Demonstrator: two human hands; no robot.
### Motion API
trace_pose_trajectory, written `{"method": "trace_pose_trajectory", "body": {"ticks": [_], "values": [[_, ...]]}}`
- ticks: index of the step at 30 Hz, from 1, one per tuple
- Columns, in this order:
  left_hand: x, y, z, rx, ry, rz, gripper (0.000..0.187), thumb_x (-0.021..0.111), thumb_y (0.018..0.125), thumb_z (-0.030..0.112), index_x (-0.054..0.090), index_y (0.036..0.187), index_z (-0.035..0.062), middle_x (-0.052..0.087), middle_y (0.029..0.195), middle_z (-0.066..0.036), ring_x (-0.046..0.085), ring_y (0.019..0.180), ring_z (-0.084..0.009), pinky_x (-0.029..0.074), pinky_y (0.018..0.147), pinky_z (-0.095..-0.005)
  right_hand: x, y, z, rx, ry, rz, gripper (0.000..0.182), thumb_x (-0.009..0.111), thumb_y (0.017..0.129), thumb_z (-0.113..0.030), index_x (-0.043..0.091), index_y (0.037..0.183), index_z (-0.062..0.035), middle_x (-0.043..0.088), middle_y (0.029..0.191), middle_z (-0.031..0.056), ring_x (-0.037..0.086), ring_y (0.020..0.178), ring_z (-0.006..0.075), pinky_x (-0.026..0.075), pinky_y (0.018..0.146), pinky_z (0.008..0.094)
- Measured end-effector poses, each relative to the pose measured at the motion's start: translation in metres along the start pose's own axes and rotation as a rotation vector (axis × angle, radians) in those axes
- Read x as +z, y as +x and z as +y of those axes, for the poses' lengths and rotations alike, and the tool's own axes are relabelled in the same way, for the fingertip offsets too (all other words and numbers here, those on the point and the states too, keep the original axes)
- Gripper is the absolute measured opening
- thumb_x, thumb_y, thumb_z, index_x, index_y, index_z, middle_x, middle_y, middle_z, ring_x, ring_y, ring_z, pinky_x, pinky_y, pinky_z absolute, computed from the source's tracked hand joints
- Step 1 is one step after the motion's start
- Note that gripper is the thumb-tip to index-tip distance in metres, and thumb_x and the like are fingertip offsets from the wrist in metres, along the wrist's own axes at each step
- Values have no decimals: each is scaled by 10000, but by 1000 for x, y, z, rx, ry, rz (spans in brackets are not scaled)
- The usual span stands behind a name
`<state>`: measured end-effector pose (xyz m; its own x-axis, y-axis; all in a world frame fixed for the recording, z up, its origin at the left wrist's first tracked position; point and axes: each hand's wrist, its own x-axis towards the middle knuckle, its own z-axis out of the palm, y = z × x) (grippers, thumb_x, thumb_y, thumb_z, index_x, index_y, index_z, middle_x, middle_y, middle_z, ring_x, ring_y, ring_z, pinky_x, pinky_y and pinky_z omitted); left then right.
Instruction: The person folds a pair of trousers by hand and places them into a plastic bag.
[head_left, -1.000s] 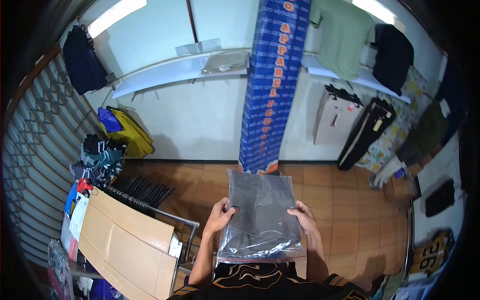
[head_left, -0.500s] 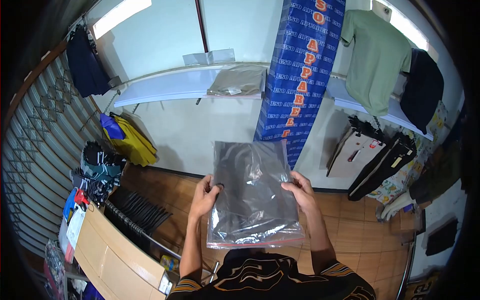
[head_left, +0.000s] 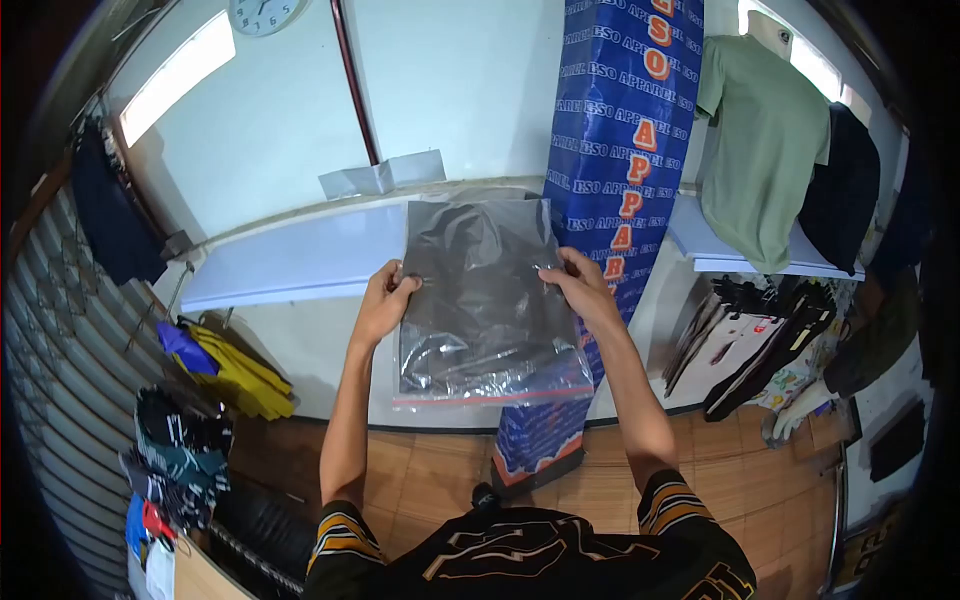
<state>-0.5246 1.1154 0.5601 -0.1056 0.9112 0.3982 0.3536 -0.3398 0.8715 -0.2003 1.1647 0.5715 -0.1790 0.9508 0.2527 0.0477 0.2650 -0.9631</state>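
A clear plastic bag with a folded dark grey garment in it (head_left: 485,290) is held up in front of me, its red-striped edge toward my body. My left hand (head_left: 388,298) pinches the left side, thumb on top. On the right side my right hand (head_left: 582,285) grips in the same way. Behind the bag's upper part runs a white wall shelf (head_left: 290,258), partly covered by it.
A blue lettered pillar (head_left: 620,150) rises just behind the bag. To the right, a green T-shirt (head_left: 760,150) stands on another shelf (head_left: 690,235) above hanging trousers (head_left: 740,335). Yellow clothing (head_left: 240,370) hangs at left, near a folding metal gate (head_left: 60,400).
Both hands have raised the bag forward and up, toward the wall shelf. My view has shifted closer to the wall. The packaged garment on the shelf is now mostly hidden behind the bag.
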Motion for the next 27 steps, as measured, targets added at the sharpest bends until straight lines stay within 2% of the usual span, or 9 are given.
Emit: {"method": "trace_pose_trajectory", "body": {"ticks": [3,4,7,8,10,14,16,22,27], "values": [[-12,69,-34,26,-2,-30,210,636,879,140,461,796,57,402,751,34,375,723,-87,347,640,-266,17,72,28,4,-113,48,500,749,847,-154,597,1269,67,665,989,91,587,865,151,463,768,285],[-15,89,-46,51,30,-29,226,647,885,161,472,793,52,423,742,32,391,704,-92,364,631,-276,23,84,22,18,-148,46,564,741,851,-165,563,1322,90,682,1105,180,639,983,229,488,861,317],[-18,133,-77,10,27,-37,219,663,888,188,524,810,39,465,734,24,419,691,-97,380,619,-285,33,146,65,16,-242,79,591,737,851,-189,553,1337,94,643,1253,264,635,1150,320,475,987,356],[-19,143,-86,7,26,-40,219,663,888,188,524,810,39,465,734,24,419,691,-97,380,619,-285,36,160,72,20,-242,81,591,737,851,-189,553,1337,94,643,1253,264,635,1150,320,475,987,356],[-20,161,-102,1,93,-26,225,677,887,211,586,856,8,515,725,8,450,682,-101,392,613,-289,40,185,83,39,-367,103,631,738,843,-220,542,1353,95,587,1339,300,576,1266,376,440,1069,388],[-24,183,-127,-79,115,-29,263,686,892,229,637,915,-29,570,725,-15,491,667,-111,408,601,-294,47,204,93,67,-462,141,617,733,842,-241,556,1335,84,592,1333,291,570,1262,396,440,1072,409],[-22,188,-132,-110,56,-27,326,702,896,262,665,960,-56,610,726,-29,528,649,-125,426,589,-306,53,188,66,33,-652,200,606,707,863,-240,526,1351,71,586,1336,292,559,1266,414,442,1074,428],[-21,205,-138,-112,156,-10,412,720,892,310,694,977,-93,669,762,-87,590,688,-148,471,631,-323,62,204,68,18,-721,271,627,693,879,-265,471,1403,1,604,1320,266,562,1254,420,452,1056,451],[-20,208,-157,-69,211,88,466,740,878,390,721,1030,-49,726,831,-126,653,734,-229,510,705,-346,63,206,71,60,-718,273,642,706,878,-313,480,1412,-37,590,1364,231,544,1283,417,423,1087,467]]}}
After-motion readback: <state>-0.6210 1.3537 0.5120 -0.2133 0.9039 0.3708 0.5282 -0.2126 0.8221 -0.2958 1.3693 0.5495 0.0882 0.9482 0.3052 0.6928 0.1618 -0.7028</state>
